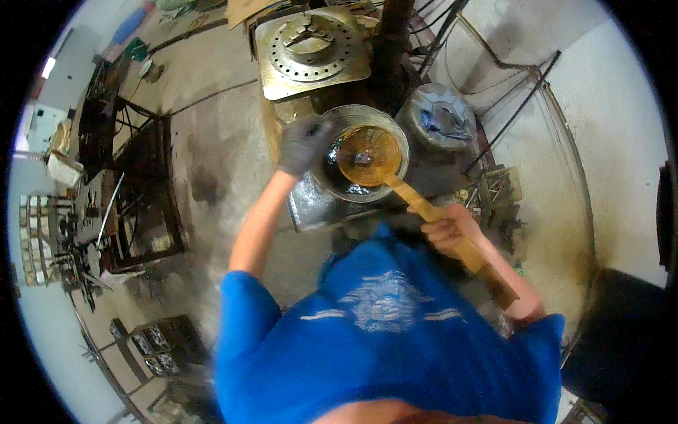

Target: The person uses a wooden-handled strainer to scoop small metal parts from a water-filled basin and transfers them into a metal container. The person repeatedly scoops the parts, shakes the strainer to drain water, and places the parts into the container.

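My right hand [450, 227] is closed around the flat yellow handle of a long-handled round strainer [413, 198]. The strainer's round, amber-coloured head lies over a round metal basin [404, 138], which has dark, shiny liquid in it. At the basin's left rim is my left hand [304, 146], in a dark grey glove. Its fingers are curled and somewhat blurred, and I cannot make out what is in them.
Beyond the basin stands a machine with a round, holed plate and a chuck [311, 42]. Right of the basin is a round container [438, 116] with a blue cloth on top. A dark metal frame [152, 191] stands left, and a pale wall [600, 106] rises right.
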The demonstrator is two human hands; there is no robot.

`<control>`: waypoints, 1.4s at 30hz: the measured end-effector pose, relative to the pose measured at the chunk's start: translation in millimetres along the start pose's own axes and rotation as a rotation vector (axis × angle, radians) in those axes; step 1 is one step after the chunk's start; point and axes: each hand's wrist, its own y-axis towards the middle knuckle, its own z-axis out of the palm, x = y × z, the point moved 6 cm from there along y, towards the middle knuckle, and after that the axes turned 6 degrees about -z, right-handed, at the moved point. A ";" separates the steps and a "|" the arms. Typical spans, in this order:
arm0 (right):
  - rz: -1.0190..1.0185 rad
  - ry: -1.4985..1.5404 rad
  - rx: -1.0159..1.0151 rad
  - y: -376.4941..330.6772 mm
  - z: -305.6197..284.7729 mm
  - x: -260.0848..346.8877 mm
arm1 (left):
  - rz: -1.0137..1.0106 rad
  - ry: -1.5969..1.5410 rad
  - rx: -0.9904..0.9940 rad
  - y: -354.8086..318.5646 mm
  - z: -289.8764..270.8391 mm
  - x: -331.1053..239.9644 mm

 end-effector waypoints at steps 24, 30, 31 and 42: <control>0.410 0.291 -0.205 121.2 -68.3 20.9 | -0.499 -0.194 -0.216 -123.6 -79.0 117.8; 0.353 0.309 -0.134 113.1 -34.5 22.0 | -0.642 -0.229 -0.195 -158.6 -85.2 141.9; 0.314 0.363 -0.134 95.7 -20.0 16.6 | -0.660 -0.249 -0.212 -165.0 -88.0 145.4; 0.238 0.183 0.106 43.4 7.7 8.0 | -0.739 -0.449 -0.236 -187.1 -89.0 161.8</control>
